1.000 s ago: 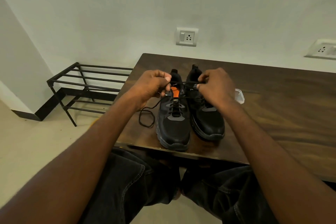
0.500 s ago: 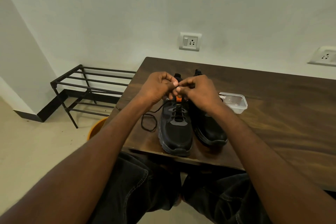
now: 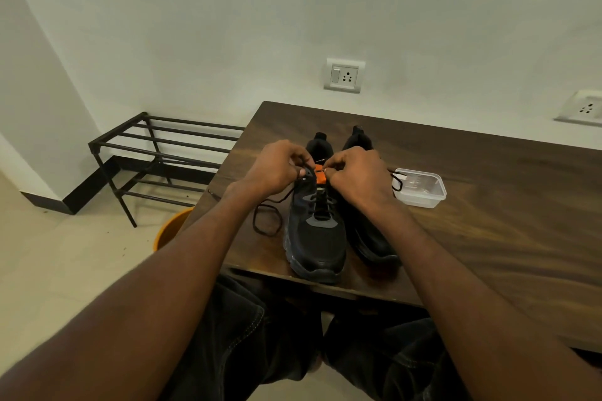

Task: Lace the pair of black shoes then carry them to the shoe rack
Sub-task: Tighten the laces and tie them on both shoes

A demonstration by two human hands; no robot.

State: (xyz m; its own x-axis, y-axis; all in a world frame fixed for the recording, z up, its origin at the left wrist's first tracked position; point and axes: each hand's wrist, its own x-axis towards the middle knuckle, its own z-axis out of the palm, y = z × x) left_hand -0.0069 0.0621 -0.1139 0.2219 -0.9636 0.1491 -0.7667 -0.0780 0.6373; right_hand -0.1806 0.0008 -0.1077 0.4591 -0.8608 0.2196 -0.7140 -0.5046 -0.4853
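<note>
Above the throat of the left black shoe [image 3: 315, 231], both hands pinched the lace: left hand [image 3: 276, 169] just left of the orange tongue [image 3: 319, 175], right hand [image 3: 358, 176] just right. The shoe's long axis ran toward the person; the shoe rack [image 3: 156, 153] stood well left.

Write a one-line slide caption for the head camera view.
Left hand and right hand pinch a black lace over the left shoe on a wooden table.
</note>
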